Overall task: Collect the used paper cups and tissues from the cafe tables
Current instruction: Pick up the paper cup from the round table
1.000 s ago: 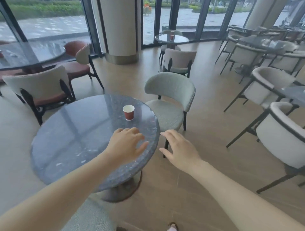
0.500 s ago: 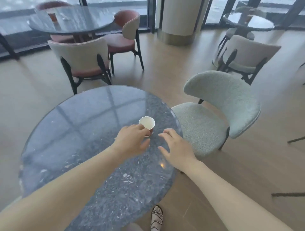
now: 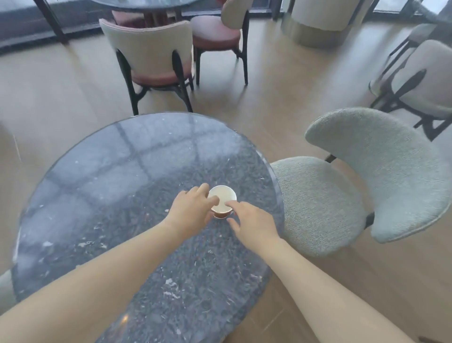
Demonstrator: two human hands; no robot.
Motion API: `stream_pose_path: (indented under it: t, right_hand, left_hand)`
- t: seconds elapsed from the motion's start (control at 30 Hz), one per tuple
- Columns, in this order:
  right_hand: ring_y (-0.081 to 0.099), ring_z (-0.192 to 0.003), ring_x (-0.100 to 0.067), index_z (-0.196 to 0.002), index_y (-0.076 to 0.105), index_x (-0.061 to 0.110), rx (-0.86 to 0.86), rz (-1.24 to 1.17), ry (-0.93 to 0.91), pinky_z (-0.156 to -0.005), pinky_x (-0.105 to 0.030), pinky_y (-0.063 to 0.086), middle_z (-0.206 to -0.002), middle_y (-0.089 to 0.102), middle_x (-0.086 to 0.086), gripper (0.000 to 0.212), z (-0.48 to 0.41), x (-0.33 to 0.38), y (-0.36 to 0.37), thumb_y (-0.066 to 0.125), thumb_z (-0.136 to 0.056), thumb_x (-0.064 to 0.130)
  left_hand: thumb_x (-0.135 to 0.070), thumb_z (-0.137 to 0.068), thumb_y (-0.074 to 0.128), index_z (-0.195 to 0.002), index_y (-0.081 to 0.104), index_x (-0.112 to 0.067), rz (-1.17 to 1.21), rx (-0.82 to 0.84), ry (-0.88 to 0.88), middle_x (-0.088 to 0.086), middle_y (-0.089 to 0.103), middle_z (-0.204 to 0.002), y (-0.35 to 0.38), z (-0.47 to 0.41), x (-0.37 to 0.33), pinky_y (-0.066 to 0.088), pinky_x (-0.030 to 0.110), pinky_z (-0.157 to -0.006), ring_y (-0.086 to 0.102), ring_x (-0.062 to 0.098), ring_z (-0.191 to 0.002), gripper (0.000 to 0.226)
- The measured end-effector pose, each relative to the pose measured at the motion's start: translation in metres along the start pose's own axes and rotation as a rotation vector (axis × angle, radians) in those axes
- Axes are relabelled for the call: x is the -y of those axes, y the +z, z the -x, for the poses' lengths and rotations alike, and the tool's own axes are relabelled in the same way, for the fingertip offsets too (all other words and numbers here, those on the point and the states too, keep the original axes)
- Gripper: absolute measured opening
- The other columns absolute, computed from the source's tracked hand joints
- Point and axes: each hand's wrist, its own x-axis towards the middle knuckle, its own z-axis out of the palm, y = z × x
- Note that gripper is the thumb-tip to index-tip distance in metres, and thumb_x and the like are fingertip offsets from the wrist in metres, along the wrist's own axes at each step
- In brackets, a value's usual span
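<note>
A small red paper cup (image 3: 223, 198) with a white inside stands upright on the round dark stone table (image 3: 117, 186), near its right edge. My left hand (image 3: 190, 211) is wrapped around the cup's left side, fingers on the rim and thumb low on the wall. My right hand (image 3: 252, 224) comes in from the right with spread fingers, one fingertip touching the rim. The cup's lower wall is mostly hidden behind both hands. No tissue is in sight.
A grey upholstered chair (image 3: 367, 181) stands close to the table's right edge. Beyond the table stand a beige-backed chair (image 3: 151, 56) and a red-seated chair (image 3: 217, 31) by another dark table (image 3: 146, 2). A cream pillar (image 3: 318, 22) and more chairs are at the far right.
The view has moved closer and tilted down over the table. Both hands advanced to the cup: the left hand now holds its side, the right fingertip reached the rim.
</note>
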Motion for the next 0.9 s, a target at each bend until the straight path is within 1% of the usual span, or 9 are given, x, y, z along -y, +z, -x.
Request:
stream_pose_path:
  t: [0.17, 0.27, 0.37, 0.47, 0.57, 0.63, 0.73, 0.8, 0.9]
  right_hand:
    - [0.057, -0.101, -0.025, -0.121, 0.049, 0.029, 0.044, 0.027, 0.005, -0.072, -0.034, 0.045, -0.109, 0.059, -0.001, 0.028, -0.015, -0.001, 0.006, 0.045, -0.093, 0.032]
    - [0.058, -0.097, -0.026, -0.109, 0.059, 0.029, 0.032, -0.003, 0.024, -0.066, -0.031, 0.039, -0.106, 0.064, 0.000, 0.022, -0.017, 0.001, 0.005, 0.044, -0.093, 0.034]
    - [0.059, -0.092, -0.023, -0.102, 0.062, 0.031, -0.052, -0.077, 0.026, -0.068, -0.033, 0.045, -0.100, 0.065, 0.004, 0.018, -0.015, 0.003, -0.004, 0.050, -0.091, 0.037]
    - [0.058, -0.082, -0.017, -0.098, 0.063, 0.033, -0.155, -0.136, -0.022, -0.062, -0.030, 0.042, -0.093, 0.063, 0.008, 0.014, -0.008, 0.014, -0.017, 0.055, -0.088, 0.037]
    - [0.057, -0.071, -0.015, -0.095, 0.065, 0.031, -0.238, -0.198, -0.071, -0.055, -0.028, 0.040, -0.096, 0.056, 0.010, 0.012, 0.001, 0.040, -0.023, 0.062, -0.084, 0.033]
    - [0.056, -0.068, -0.017, -0.096, 0.065, 0.025, -0.291, -0.229, -0.111, -0.053, -0.027, 0.038, -0.102, 0.050, 0.007, 0.014, 0.011, 0.063, -0.023, 0.065, -0.083, 0.029]
    - [0.056, -0.068, -0.018, -0.096, 0.064, 0.020, -0.355, -0.238, -0.195, -0.049, -0.029, 0.042, -0.105, 0.048, 0.002, 0.016, 0.030, 0.104, -0.021, 0.068, -0.081, 0.024]
    - [0.056, -0.072, -0.018, -0.095, 0.064, 0.019, -0.380, -0.240, -0.261, -0.047, -0.032, 0.046, -0.106, 0.049, -0.001, 0.016, 0.049, 0.134, -0.018, 0.070, -0.081, 0.023]
    - [0.056, -0.073, -0.018, -0.092, 0.066, 0.016, -0.392, -0.240, -0.362, -0.045, -0.031, 0.046, -0.109, 0.051, -0.003, 0.015, 0.084, 0.181, -0.007, 0.072, -0.079, 0.021]
  left_hand:
    - [-0.026, -0.089, 0.052, -0.104, 0.061, -0.024, -0.036, 0.057, -0.022, 0.005, 0.045, -0.111, 0.007, -0.010, 0.002, 0.041, 0.035, -0.074, 0.049, 0.025, -0.097, 0.017]
    - [-0.026, -0.088, 0.056, -0.101, 0.064, -0.031, -0.006, 0.018, -0.055, 0.001, 0.045, -0.108, 0.004, -0.011, 0.005, 0.036, 0.030, -0.070, 0.049, 0.022, -0.096, 0.016]
    - [-0.034, -0.089, 0.055, -0.100, 0.065, -0.033, 0.060, -0.058, -0.060, 0.000, 0.045, -0.107, -0.009, -0.002, 0.009, 0.030, 0.029, -0.068, 0.049, 0.021, -0.094, 0.015]
    - [-0.037, -0.091, 0.052, -0.099, 0.065, -0.034, 0.102, -0.125, -0.063, -0.001, 0.045, -0.114, -0.028, 0.016, 0.015, 0.029, 0.028, -0.067, 0.048, 0.019, -0.098, 0.016]
    - [-0.036, -0.091, 0.052, -0.099, 0.067, -0.030, 0.151, -0.195, -0.072, -0.001, 0.043, -0.129, -0.047, 0.044, 0.025, 0.040, 0.030, -0.067, 0.046, 0.020, -0.110, 0.017]
    - [-0.035, -0.091, 0.053, -0.098, 0.067, -0.027, 0.174, -0.249, -0.098, 0.000, 0.043, -0.132, -0.055, 0.068, 0.032, 0.040, 0.030, -0.064, 0.047, 0.021, -0.112, 0.017]
    - [-0.034, -0.091, 0.053, -0.097, 0.065, -0.026, 0.196, -0.293, -0.141, -0.002, 0.043, -0.132, -0.062, 0.113, 0.046, 0.040, 0.029, -0.062, 0.048, 0.019, -0.112, 0.015]
    - [-0.029, -0.090, 0.057, -0.094, 0.066, -0.023, 0.220, -0.352, -0.147, 0.001, 0.048, -0.128, -0.064, 0.152, 0.056, 0.044, 0.032, -0.061, 0.053, 0.022, -0.107, 0.012]
    - [-0.020, -0.082, 0.068, -0.082, 0.068, -0.018, 0.249, -0.445, -0.160, 0.007, 0.060, -0.111, -0.068, 0.226, 0.065, 0.046, 0.033, -0.051, 0.063, 0.026, -0.087, 0.002]
